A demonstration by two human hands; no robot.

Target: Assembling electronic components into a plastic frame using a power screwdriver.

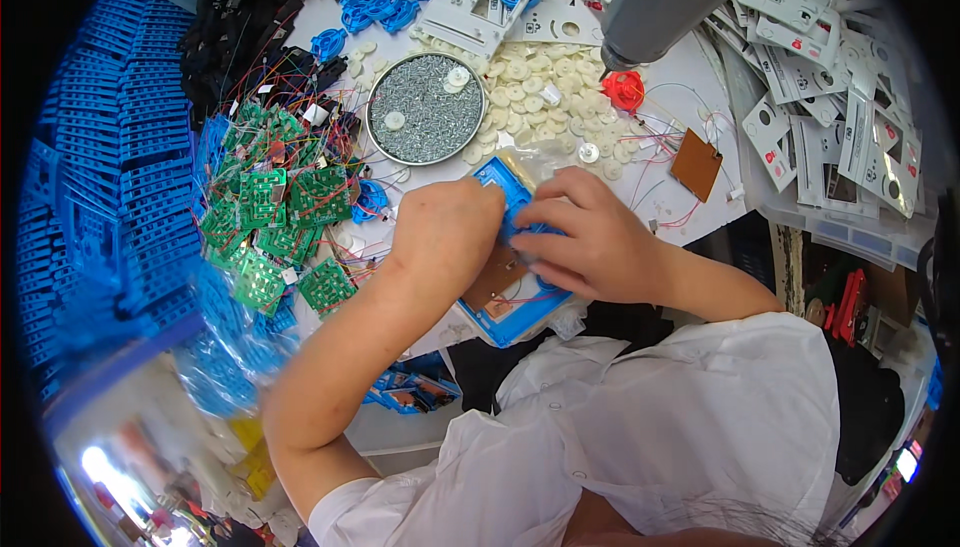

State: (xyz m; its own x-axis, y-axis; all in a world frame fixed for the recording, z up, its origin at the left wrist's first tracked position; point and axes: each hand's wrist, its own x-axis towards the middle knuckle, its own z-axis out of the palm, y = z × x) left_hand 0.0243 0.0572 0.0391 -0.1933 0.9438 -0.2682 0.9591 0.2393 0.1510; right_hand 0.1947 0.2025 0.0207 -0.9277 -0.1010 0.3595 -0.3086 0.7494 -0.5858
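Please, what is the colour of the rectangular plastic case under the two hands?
The rectangular plastic case is bright blue; the head view shows it best.

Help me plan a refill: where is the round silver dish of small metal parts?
Upper head view, slightly left of centre: the dish sits beyond the left hand, between rectangular green circuit boards and cream plastic discs.

Two hands (pixel 450 232) (pixel 600 237), one round dish (pixel 427 163), many green boards (pixel 262 199).
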